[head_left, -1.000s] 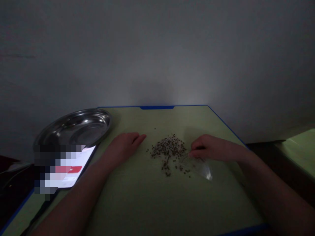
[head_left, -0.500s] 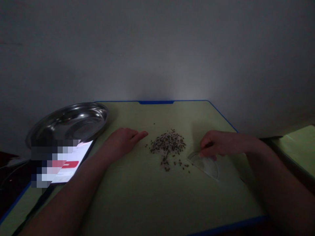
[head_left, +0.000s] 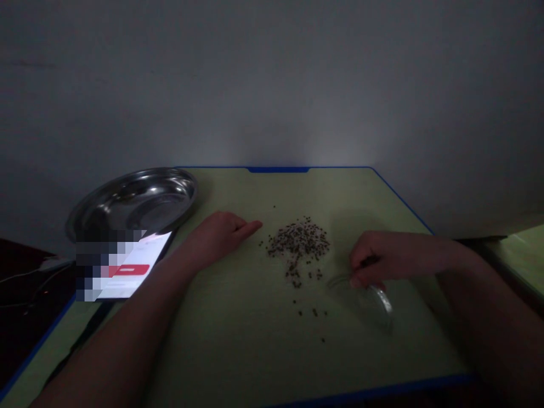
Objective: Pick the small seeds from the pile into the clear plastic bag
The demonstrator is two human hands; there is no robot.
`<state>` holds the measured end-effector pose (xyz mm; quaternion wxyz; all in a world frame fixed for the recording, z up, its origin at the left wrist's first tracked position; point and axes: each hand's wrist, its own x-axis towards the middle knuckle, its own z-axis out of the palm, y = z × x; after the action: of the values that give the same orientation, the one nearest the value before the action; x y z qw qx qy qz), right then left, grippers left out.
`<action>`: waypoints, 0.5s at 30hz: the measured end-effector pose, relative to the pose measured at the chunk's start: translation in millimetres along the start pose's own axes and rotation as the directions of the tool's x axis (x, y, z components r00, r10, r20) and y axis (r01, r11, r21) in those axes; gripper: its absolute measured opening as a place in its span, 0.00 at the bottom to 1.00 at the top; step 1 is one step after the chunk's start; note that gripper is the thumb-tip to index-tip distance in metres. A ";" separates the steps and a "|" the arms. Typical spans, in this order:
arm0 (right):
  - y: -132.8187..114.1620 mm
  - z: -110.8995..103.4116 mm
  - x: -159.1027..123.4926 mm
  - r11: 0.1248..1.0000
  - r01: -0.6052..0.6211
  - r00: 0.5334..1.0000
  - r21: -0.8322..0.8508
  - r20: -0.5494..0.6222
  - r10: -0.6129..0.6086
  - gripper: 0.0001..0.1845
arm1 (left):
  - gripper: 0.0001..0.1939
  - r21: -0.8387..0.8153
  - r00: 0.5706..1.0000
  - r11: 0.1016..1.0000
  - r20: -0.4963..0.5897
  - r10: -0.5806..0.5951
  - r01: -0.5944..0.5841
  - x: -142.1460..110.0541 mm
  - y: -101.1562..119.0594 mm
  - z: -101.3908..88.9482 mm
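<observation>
A pile of small dark and pale grains (head_left: 300,239), perhaps seeds, lies on the pale green tabletop (head_left: 238,334). My right hand (head_left: 369,260), to the right of the pile, pinches a clear plastic protractor (head_left: 374,309) by its upper part. The protractor is tilted near the table and slightly blurred; whether it touches the surface I cannot tell. Left of the pile, my left hand (head_left: 221,235) rests on the table with its thumb stretched towards the grains, holding nothing. Its other fingers are partly hidden. Several stray grains (head_left: 314,312) lie nearer to me.
A shiny steel basin (head_left: 138,207) stands tilted at the table's left side. In front of it is a phone (head_left: 131,269) with a lit screen, partly pixelated. A grey wall (head_left: 272,85) rises behind the blue table edge (head_left: 278,169). Another pale green surface (head_left: 521,249) is at far right.
My right hand has drawn the protractor away from the pile, to the right and towards me. A few grains now lie scattered nearer to me. My left hand stays beside the pile.
</observation>
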<state>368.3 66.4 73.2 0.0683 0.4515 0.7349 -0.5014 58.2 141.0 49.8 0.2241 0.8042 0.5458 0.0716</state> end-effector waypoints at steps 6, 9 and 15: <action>-6.4 8.2 2.3 0.999 -0.035 0.996 -0.032 0.079 0.038 0.17 | 0.32 -0.040 1.000 0.999 0.009 -0.022 0.022 2.7 -5.3 2.7; -15.3 15.1 6.5 0.999 -0.024 0.995 -0.034 0.092 0.027 0.16 | 0.31 -0.041 1.000 0.999 -0.029 -0.010 0.009 3.7 -7.2 4.7; -16.1 15.2 5.4 0.998 -0.024 0.996 -0.053 0.088 0.029 0.16 | 0.13 -0.027 0.996 0.999 -0.080 0.044 -0.047 1.8 -6.4 6.4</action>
<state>348.0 56.0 73.7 0.1191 0.4366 0.7379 -0.5007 55.8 142.8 41.1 0.2121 0.8097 0.5347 0.1164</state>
